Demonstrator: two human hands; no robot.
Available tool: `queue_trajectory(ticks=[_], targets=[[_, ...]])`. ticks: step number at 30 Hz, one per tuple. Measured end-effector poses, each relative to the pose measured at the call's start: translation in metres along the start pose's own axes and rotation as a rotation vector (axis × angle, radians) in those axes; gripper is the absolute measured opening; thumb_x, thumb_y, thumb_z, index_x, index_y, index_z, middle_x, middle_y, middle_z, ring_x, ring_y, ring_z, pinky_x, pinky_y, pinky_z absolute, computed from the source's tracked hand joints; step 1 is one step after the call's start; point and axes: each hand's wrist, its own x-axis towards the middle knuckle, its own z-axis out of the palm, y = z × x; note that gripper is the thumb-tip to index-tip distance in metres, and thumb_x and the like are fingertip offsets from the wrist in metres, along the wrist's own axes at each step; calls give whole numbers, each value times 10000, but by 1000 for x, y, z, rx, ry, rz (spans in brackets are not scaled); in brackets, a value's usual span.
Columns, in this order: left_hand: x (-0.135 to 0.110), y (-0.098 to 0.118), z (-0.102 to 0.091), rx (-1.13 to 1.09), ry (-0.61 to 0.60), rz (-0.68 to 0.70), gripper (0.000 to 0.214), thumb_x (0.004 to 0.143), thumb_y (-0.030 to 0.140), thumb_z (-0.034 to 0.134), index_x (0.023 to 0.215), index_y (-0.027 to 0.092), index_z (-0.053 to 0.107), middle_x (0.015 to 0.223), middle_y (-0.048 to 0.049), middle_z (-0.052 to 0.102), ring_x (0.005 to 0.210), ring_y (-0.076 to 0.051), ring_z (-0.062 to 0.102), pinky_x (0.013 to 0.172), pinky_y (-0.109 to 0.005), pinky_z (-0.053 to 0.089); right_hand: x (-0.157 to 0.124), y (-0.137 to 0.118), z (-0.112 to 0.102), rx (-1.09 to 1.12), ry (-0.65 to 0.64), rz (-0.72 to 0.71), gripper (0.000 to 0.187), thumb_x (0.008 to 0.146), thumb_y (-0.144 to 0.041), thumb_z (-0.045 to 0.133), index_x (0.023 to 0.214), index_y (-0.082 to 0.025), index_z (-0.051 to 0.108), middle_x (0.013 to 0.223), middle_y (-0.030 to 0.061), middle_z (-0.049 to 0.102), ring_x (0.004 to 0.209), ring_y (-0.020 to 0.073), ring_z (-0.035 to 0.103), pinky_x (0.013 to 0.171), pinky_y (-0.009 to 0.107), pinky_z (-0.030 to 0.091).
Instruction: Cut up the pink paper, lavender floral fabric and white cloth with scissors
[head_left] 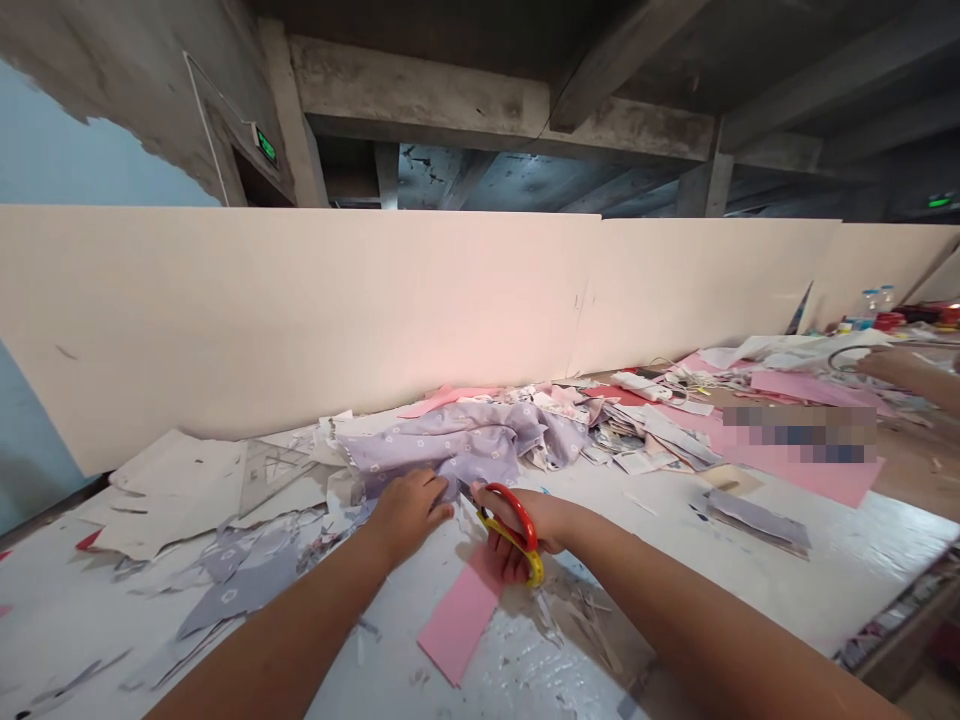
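Observation:
My left hand point(409, 510) presses down on the near edge of a lilac cloth with small white flowers point(465, 440), fingers curled on the fabric. My right hand point(517, 535) grips scissors with red and yellow handles point(514, 530); their blades point left toward the cloth's edge, right beside my left fingers. A pink paper sheet point(457, 620) lies on the white table point(825, 570) just under my right wrist.
Paper sheets point(180, 490) and grey cloth scraps point(240, 585) litter the left. Pink sheets point(795, 450), paper offcuts and a grey piece point(757, 520) lie to the right. A beige board wall point(375, 310) backs the table. Another person's arm point(915, 375) shows at far right, near bottles point(874, 305).

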Motion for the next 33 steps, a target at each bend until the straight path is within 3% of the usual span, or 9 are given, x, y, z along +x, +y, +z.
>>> queue_trajectory(ticks=[8,21,27,30,33], targets=[[0,4,0,96,19,3,241,841,219,349,828,206,589,800,-43,582,764,-168,538,649,-270,374,-12,-5,-10,131,-160,40,787,670,-785,150,797,-81,479,632,157,596,539,225,623,462,322,509],[-3,4,0,179,38,41,261,840,186,323,748,192,567,786,-38,573,759,-178,524,630,-285,341,7,-8,-13,169,-134,196,840,648,-796,30,706,-97,492,526,105,538,515,234,600,420,382,487],[-4,3,1,165,27,31,292,848,200,297,734,201,566,776,-23,577,724,-167,525,610,-283,325,19,-18,-12,74,-98,208,837,638,-800,21,610,-112,498,473,57,443,461,189,532,395,322,451],[-3,3,1,171,22,15,297,849,208,290,733,206,563,770,-17,574,715,-168,525,596,-284,317,16,-25,-8,14,-60,203,811,655,-788,40,589,-121,496,469,38,400,414,143,450,378,289,413],[-4,2,2,169,20,-13,287,844,206,293,743,208,563,771,-20,570,719,-170,525,595,-285,315,10,-27,-6,-16,-44,196,804,651,-794,62,597,-124,502,478,36,388,435,153,445,386,293,399]])
